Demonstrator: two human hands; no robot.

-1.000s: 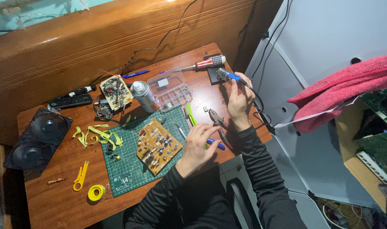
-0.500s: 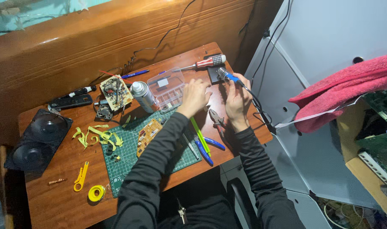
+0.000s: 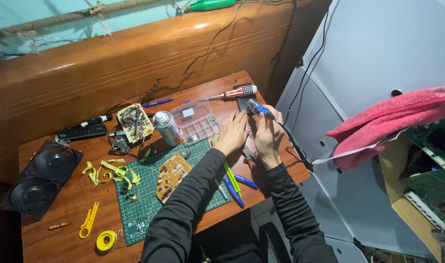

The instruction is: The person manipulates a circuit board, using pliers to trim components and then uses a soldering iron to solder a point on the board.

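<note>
The blue-handled soldering iron (image 3: pixel 257 107) is gripped by the right hand (image 3: pixel 267 134) at the bench (image 3: pixel 66 214) edge; the left hand (image 3: pixel 232 134) lies open, flat beside the clear compartment box (image 3: pixel 198 120), apparently steadying.

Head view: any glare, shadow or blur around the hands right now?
Head view: sharp overall, with no motion blur on the left hand or right hand; a bright glare streak on the wooden board behind the table; the clear box reflects light; deep shadow below the table edge; straight lines bow slightly at the edges.
</note>
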